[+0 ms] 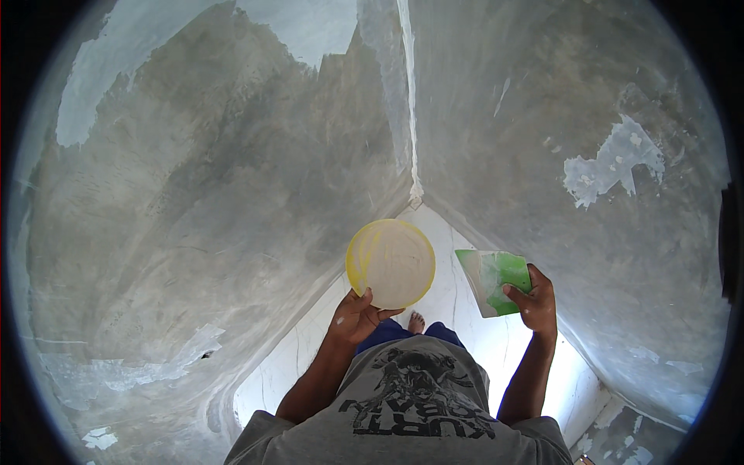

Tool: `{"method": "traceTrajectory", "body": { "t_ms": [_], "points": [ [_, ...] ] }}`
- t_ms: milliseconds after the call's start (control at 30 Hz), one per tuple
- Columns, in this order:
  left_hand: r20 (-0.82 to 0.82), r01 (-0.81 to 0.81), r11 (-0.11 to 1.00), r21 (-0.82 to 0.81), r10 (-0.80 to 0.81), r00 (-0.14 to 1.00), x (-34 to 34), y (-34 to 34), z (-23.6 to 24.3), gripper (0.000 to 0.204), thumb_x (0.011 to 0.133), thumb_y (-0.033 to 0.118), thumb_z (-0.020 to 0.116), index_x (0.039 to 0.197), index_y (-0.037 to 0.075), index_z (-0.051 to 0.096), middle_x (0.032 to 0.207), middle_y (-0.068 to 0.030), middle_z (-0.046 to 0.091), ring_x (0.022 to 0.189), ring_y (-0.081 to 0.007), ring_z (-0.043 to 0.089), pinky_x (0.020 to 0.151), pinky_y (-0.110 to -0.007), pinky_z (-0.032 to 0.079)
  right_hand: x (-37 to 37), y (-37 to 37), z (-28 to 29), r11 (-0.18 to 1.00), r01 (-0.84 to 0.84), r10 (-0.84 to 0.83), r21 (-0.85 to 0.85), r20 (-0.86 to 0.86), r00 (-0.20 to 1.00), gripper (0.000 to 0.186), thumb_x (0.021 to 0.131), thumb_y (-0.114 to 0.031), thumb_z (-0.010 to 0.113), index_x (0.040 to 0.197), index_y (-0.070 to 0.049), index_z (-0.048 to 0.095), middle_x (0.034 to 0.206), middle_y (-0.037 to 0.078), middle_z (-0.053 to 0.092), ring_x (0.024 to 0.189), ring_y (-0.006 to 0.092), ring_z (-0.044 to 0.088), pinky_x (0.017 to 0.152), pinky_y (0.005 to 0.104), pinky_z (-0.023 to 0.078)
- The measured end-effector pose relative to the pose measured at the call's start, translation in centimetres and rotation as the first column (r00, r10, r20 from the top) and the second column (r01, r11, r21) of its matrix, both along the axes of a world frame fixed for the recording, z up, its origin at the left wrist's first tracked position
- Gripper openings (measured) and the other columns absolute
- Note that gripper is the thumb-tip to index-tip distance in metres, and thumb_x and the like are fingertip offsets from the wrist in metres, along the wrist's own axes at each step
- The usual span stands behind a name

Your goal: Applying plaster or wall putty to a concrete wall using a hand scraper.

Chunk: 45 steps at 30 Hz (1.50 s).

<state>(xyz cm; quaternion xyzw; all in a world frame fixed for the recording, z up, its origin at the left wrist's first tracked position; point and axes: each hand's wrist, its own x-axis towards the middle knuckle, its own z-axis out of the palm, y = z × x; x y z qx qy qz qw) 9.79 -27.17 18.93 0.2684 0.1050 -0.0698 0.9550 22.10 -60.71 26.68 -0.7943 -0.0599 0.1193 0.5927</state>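
My left hand grips the lower rim of a round yellow plate, thumb on top and fingers beneath. Pale beige paste coats most of its face, leaving yellow showing at the left edge. To the right of the plate and apart from it, my right hand is closed on a flat green plastic spreader. My thumb presses on its face. The spreader's left part is smeared with the same pale paste, and its edge points toward the plate.
Grey plastered walls rise at left and right, meeting in a corner with a white strip of filler. A white patch marks the right wall. Below lies a white veined floor, with my bare foot on it.
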Motion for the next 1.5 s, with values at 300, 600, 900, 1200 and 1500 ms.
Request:
{"method": "traceTrajectory", "body": {
  "t_ms": [300,600,900,1200,1500],
  "points": [
    [-0.043,0.011,1.0,0.025,-0.009,0.999,-0.3,-0.4,-0.4,0.062,0.096,0.023,0.062,0.147,0.002,0.034,0.143,-0.0235,0.047,0.127,-0.041,0.054,0.103,-0.056,0.05,0.0,-0.6,-0.7,0.991,-0.069,0.072,-0.117,0.022,0.997,0.02,0.081,-0.002,0.071,0.099,0.004,0.065,0.082,0.008,0.068,0.073,0.0145,0.062,0.069,0.0305,0.05],
    [-0.039,0.118,0.988,-0.095,-0.122,0.992,-1.1,-2.3,0.0,0.059,0.099,0.021,0.058,0.147,0.001,0.028,0.142,-0.0268,0.046,0.128,-0.0424,0.052,0.11,-0.056,0.044,-0.3,-0.7,-0.5,0.98,-0.074,0.071,-0.185,-0.021,0.997,0.026,0.08,-0.004,0.072,0.104,0.004,0.066,0.084,0.015,0.071,0.074,0.0193,0.066,0.072,0.0338,0.052],
    [-0.089,0.106,0.984,-0.14,-0.119,0.989,-2.2,-3.0,-1.2,0.059,0.099,0.016,0.056,0.149,0.007,0.025,0.145,-0.0248,0.042,0.13,-0.0433,0.05,0.107,-0.058,0.046,-1.1,-0.4,0.6,0.963,-0.146,0.148,-0.225,-0.009,0.989,0.026,0.08,-0.005,0.072,0.104,0.003,0.067,0.082,0.016,0.071,0.072,0.0195,0.066,0.07,0.0337,0.051],
    [-0.057,0.141,0.981,-0.134,-0.15,0.987,-2.0,-2.3,-1.5,0.059,0.099,0.017,0.056,0.147,0.002,0.026,0.143,-0.0261,0.044,0.128,-0.0437,0.051,0.107,-0.056,0.047,-1.3,2.5,2.4,0.871,-0.252,0.343,-0.422,0.155,0.926,0.021,0.083,-0.01,0.073,0.102,-0.003,0.066,0.078,0.018,0.07,0.066,0.0305,0.068,0.063,0.0384,0.051],
    [-0.072,0.164,0.974,-0.156,-0.177,0.982,-2.7,-2.1,-2.1,0.065,0.1,0.013,0.053,0.153,0.009,0.015,0.148,-0.0244,0.038,0.132,-0.0433,0.048,0.106,-0.058,0.047,1.6,6.4,3.0,0.797,-0.3,0.472,-0.524,0.232,0.85,0.028,0.083,-0.005,0.072,0.108,-0.005,0.06,0.081,0.02,0.07,0.071,0.0346,0.07,0.067,0.0414,0.053]
  ]
}}
